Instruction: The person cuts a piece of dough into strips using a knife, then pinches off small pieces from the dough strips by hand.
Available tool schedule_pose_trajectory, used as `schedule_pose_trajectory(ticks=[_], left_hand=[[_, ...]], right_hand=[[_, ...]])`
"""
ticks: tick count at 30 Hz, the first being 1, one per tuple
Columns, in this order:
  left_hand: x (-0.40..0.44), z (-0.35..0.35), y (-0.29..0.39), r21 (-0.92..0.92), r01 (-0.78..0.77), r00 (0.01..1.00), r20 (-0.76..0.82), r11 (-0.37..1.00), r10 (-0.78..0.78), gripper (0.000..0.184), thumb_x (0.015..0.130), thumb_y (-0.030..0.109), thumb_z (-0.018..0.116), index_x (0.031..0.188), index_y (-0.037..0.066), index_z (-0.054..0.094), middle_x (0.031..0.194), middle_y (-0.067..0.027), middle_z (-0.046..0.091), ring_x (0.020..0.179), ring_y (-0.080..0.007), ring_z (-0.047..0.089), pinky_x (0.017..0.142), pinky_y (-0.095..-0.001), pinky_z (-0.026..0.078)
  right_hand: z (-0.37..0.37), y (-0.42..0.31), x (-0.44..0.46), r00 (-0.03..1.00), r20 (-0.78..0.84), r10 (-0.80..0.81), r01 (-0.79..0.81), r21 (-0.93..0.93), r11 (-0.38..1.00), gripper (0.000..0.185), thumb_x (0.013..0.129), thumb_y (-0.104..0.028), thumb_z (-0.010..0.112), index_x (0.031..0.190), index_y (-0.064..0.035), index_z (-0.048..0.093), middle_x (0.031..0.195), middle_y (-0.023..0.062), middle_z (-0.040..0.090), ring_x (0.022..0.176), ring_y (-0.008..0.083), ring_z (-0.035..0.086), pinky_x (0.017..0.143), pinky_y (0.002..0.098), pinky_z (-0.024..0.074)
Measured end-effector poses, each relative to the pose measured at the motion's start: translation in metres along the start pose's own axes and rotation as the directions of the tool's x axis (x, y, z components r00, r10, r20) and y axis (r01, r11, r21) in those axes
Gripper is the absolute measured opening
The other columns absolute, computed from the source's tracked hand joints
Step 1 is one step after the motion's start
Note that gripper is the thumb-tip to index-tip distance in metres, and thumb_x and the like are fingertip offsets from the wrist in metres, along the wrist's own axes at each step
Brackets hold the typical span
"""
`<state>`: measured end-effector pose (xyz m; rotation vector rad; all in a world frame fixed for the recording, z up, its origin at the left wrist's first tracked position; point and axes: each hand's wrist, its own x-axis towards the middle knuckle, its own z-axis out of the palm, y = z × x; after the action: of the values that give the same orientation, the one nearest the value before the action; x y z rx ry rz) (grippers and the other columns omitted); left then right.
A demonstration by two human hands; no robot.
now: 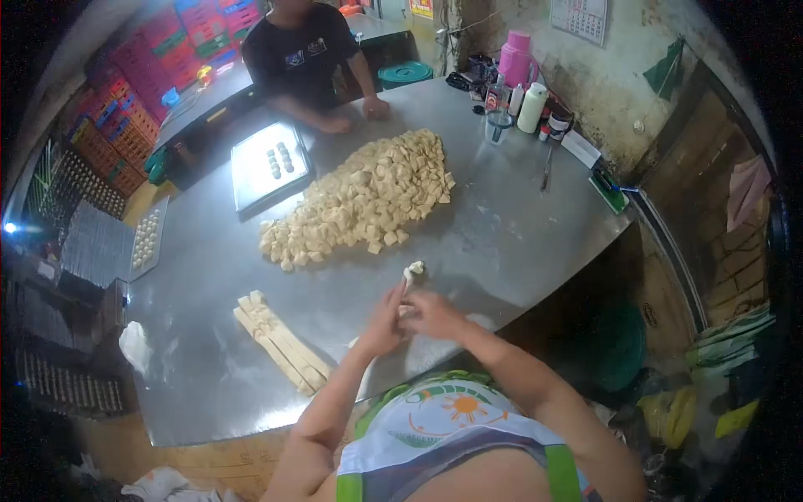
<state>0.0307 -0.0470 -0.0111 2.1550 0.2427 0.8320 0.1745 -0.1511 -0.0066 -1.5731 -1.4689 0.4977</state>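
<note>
My left hand (387,324) and my right hand (434,317) meet close to the table's near edge, fingers closed around a pale strip of dough (415,268). One end of the dough sticks out beyond my fingertips, and the part between my hands is mostly hidden. To the left of my hands lie several long cut dough strips (283,341), side by side. Farther off, a large heap of small cut dough pieces (368,194) covers the middle of the metal table (502,243).
Across the table stands a person (305,58) with hands at the tabletop, near a tray (251,188) with several dark pieces. A pink thermos (516,58), bottles and a clear jug (498,127) stand at the back right. White cloth or dough (134,346) lies at the left edge.
</note>
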Motion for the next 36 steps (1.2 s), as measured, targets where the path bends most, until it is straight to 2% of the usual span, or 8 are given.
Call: schedule_pose_trajectory(ticks=[4, 9, 12, 16, 21, 25, 29, 36], left_hand=[[-0.002, 0.003, -0.014, 0.006, -0.027, 1.0, -0.013, 1.0, 0.027, 0.05, 0.085, 0.007, 0.061, 0.135, 0.01, 0.053, 0.094, -0.0144, 0.071, 0.082, -0.0323, 0.066, 0.074, -0.0404, 0.051], [0.008, 0.007, 0.045, 0.316, 0.568, 0.686, 0.328, 0.76, -0.649, 0.031, 0.081, 0.006, 0.062, 0.111, 0.003, 0.067, 0.094, -0.0227, 0.068, 0.087, -0.0362, 0.067, 0.079, -0.0417, 0.052], [-0.008, 0.001, 0.058, -0.052, 0.273, 0.921, 0.303, 0.961, -0.245, 0.035, 0.081, 0.005, 0.062, 0.116, 0.005, 0.066, 0.1, -0.0215, 0.067, 0.085, -0.0368, 0.066, 0.078, -0.042, 0.052], [-0.024, 0.002, 0.017, -0.027, 0.614, 0.779, 0.181, 0.789, -0.6, 0.04, 0.08, 0.005, 0.063, 0.12, 0.008, 0.065, 0.106, -0.0193, 0.066, 0.085, -0.0377, 0.065, 0.083, -0.0418, 0.051], [-0.016, 0.004, -0.015, 0.057, 0.028, 0.998, -0.066, 0.998, -0.024, 0.039, 0.084, 0.002, 0.057, 0.122, 0.002, 0.06, 0.087, -0.0092, 0.068, 0.07, -0.0188, 0.057, 0.064, -0.0338, 0.048], [-0.023, 0.008, -0.009, 0.122, 0.52, 0.835, 0.136, 0.845, -0.533, 0.028, 0.078, 0.009, 0.062, 0.106, 0.006, 0.068, 0.099, -0.0207, 0.067, 0.092, -0.0406, 0.064, 0.079, -0.0469, 0.051], [-0.024, -0.001, 0.02, 0.355, 0.303, 0.87, 0.276, 0.884, -0.409, 0.016, 0.089, 0.011, 0.058, 0.095, 0.0, 0.068, 0.067, -0.0036, 0.061, 0.058, -0.0143, 0.053, 0.056, -0.0307, 0.045], [-0.025, -0.026, -0.014, 0.065, 0.454, 0.85, 0.267, 0.889, -0.454, 0.09, 0.07, -0.016, 0.056, 0.151, 0.011, 0.027, 0.143, -0.0173, 0.041, 0.107, -0.0206, 0.058, 0.077, -0.0322, 0.05]], right_hand=[[-0.002, -0.031, 0.006, 0.998, -0.064, -0.014, 0.019, 0.071, 0.997, 0.041, 0.078, -0.029, 0.074, 0.111, -0.0073, 0.061, 0.097, 0.0195, 0.065, 0.091, 0.0416, 0.063, 0.081, 0.048, 0.0502], [-0.009, 0.011, 0.014, 0.893, -0.036, 0.449, -0.434, -0.338, 0.836, 0.039, 0.081, -0.035, 0.073, 0.105, -0.0056, 0.066, 0.097, 0.0159, 0.066, 0.09, 0.0365, 0.065, 0.077, 0.0445, 0.051], [-0.021, 0.063, 0.008, 0.789, 0.05, 0.612, -0.59, -0.216, 0.778, 0.052, 0.079, -0.041, 0.072, 0.117, -0.0088, 0.059, 0.105, 0.021, 0.066, 0.096, 0.0401, 0.064, 0.083, 0.0481, 0.0497], [-0.01, 0.033, -0.01, 0.975, -0.073, 0.207, -0.219, -0.247, 0.944, 0.051, 0.079, -0.041, 0.073, 0.116, -0.0084, 0.058, 0.111, 0.0183, 0.066, 0.1, 0.0375, 0.064, 0.085, 0.0477, 0.0492], [-0.007, -0.015, 0.003, 0.996, 0.084, -0.019, 0.008, 0.124, 0.992, 0.042, 0.082, -0.038, 0.071, 0.109, -0.0076, 0.06, 0.112, 0.0171, 0.064, 0.099, 0.0389, 0.062, 0.082, 0.0481, 0.0486], [0.0, -0.015, 0.012, 0.998, -0.057, 0.03, -0.034, -0.067, 0.997, 0.039, 0.08, -0.038, 0.073, 0.103, -0.0073, 0.062, 0.109, 0.0179, 0.064, 0.096, 0.04, 0.062, 0.079, 0.0485, 0.049], [-0.007, 0.024, 0.032, 0.888, 0.046, 0.458, -0.43, -0.273, 0.861, 0.048, 0.079, -0.044, 0.072, 0.109, -0.0077, 0.063, 0.107, 0.0196, 0.066, 0.1, 0.0392, 0.064, 0.083, 0.0459, 0.0501], [0.019, -0.002, 0.009, 0.994, 0.047, 0.101, -0.096, -0.096, 0.991, 0.048, 0.079, -0.042, 0.073, 0.108, -0.0053, 0.065, 0.103, 0.0195, 0.067, 0.102, 0.037, 0.065, 0.088, 0.0439, 0.05]])
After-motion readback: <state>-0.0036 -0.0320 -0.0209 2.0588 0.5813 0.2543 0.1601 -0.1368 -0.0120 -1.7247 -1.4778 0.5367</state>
